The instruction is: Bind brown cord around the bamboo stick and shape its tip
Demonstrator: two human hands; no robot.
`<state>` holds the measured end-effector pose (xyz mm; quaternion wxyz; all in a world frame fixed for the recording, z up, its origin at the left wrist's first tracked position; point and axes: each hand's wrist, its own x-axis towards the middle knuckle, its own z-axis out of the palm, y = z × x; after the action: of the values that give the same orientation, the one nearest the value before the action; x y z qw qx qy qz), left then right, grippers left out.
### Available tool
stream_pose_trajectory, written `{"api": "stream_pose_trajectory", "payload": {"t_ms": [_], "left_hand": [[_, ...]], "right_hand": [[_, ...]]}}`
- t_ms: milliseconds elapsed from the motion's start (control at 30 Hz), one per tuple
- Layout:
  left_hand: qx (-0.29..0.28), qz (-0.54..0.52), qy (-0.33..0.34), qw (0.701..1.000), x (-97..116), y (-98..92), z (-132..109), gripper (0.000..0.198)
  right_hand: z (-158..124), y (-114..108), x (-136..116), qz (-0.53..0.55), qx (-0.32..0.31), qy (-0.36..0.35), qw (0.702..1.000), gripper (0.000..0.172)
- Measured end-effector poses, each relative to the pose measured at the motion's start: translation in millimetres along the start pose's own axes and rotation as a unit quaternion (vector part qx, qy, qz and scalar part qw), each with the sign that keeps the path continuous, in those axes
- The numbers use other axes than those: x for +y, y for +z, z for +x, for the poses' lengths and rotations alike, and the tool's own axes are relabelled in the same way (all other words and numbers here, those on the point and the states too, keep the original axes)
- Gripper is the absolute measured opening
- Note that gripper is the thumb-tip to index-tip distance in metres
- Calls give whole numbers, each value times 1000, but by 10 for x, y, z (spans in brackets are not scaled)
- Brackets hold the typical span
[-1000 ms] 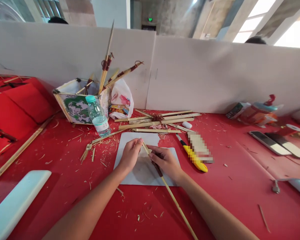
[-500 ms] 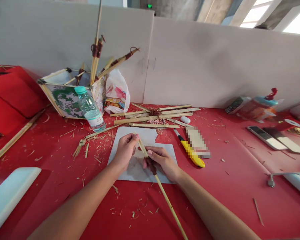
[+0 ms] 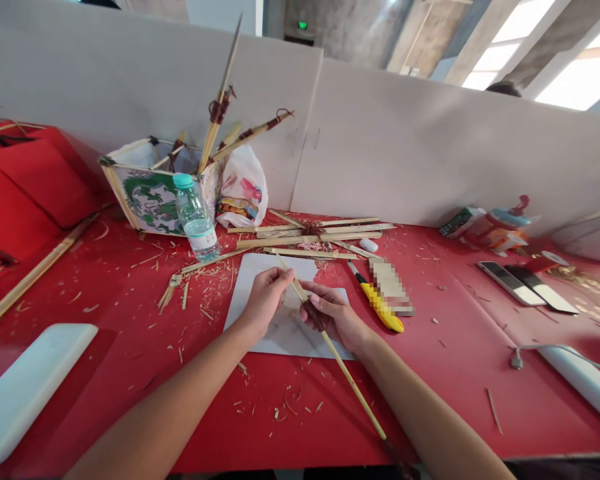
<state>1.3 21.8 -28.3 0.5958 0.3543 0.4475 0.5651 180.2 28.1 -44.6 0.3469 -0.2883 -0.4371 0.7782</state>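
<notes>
A long, thin bamboo stick runs slantwise between my two hands, its pale split tip pointing away from me. Dark brown cord is wrapped around it near my right fingers, and a second dark part shows at its lower end by the table edge. With thumb and fingers, my left hand pinches the stick close to the tip. My right hand is closed around the cord-wrapped section. Beneath both hands lies a white sheet. To the right of it rests a yellow utility knife.
Several bamboo strips lie behind the sheet, among shavings. A water bottle, a dragon-painted box with bound sticks and a plastic bag stand at back left. Phones lie right; a white panel left.
The view has shifted a little, bringing the stick's dark lower end and the table's front edge into sight. More of the stick's tip shows past my left fingers. Both hands keep their hold.
</notes>
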Motion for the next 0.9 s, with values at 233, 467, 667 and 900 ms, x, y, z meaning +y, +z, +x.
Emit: {"api": "stream_pose_trajectory", "payload": {"t_ms": [233, 467, 667, 900], "left_hand": [[31, -36, 8, 999, 42, -12, -3, 44], [9, -91, -6, 996, 16, -86, 48, 42], [-7, -102, -16, 995, 37, -76, 41, 48], [-19, -73, -15, 997, 36, -32, -10, 41]], "right_hand": [[-7, 30, -23, 4, 8, 5, 1000, 48], [-38, 0, -14, -11, -85, 73, 994, 45], [-38, 3, -41, 9, -51, 69, 996, 33], [-20, 7, -11, 23, -10, 57, 998, 29]]}}
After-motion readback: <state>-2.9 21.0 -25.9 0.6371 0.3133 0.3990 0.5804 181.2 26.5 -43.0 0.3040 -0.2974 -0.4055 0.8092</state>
